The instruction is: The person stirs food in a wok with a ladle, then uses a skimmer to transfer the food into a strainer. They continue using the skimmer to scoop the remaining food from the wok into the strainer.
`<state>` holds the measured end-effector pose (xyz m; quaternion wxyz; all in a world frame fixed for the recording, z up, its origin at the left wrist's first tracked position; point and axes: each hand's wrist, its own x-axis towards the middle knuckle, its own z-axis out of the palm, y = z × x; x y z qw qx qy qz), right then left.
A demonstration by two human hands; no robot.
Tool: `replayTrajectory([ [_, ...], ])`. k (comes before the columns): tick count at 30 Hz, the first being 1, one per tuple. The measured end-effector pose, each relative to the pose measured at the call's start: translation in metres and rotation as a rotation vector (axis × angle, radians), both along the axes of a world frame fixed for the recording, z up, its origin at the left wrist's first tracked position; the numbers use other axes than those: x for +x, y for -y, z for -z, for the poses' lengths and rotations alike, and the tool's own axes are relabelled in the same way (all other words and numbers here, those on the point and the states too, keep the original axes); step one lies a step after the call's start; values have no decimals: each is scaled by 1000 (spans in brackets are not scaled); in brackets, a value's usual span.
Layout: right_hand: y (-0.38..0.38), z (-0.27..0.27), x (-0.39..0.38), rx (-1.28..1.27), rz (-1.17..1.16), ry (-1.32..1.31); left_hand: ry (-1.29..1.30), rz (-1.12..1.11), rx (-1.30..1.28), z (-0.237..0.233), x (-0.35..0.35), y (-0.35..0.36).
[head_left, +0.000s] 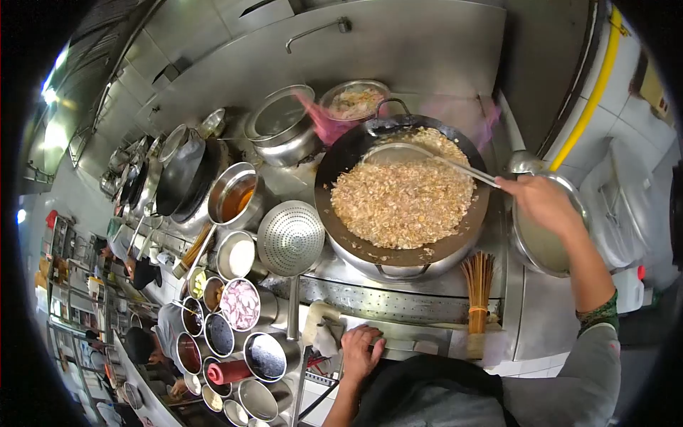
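Note:
A large black wok (329,213) on the stove holds a heap of chopped, light brown food (405,203). My right hand (544,203) is closed round the handle of a long metal ladle (466,169), to the right of the wok. The ladle's round head lies in the food near the back of the wok. My left hand (361,352) rests at the counter's front edge, its fingers curled; whether anything is under them is hidden. Beside it, to the left, a grey cloth (325,331) hangs over the edge.
A perforated skimmer (290,238) lies left of the wok. Several metal pots of ingredients, one with chopped onions (240,304), stand at the lower left. A bamboo brush (478,299) is front right. Pink flame (324,121) shows behind the wok. Other people (153,341) work far left.

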<state>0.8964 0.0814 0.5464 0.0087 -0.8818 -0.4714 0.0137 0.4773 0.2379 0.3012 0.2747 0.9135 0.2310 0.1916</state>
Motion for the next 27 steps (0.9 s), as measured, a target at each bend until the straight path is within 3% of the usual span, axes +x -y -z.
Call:
replayTrajectory([
  [6, 41, 21, 55, 248, -86, 115, -8, 10, -7, 0, 1, -1],
  [7, 48, 22, 50, 207, 0, 0, -1, 14, 3, 0, 1, -2],
  [9, 63, 22, 24, 118, 164, -229, 12, 16, 15, -2, 1, -1],
  [15, 90, 30, -26, 331, 150, -275, 18, 23, 17, 0, 1, -1],
  [18, 101, 34, -64, 206, 234, -370, 7, 17, 19, 0, -4, 1],
  [23, 96, 31, -140, 335, 183, -667, 27, -6, 34, 0, 0, 1],
  [27, 106, 13, -135, 287, 235, -621, 57, 43, 34, -2, -1, -1],
])
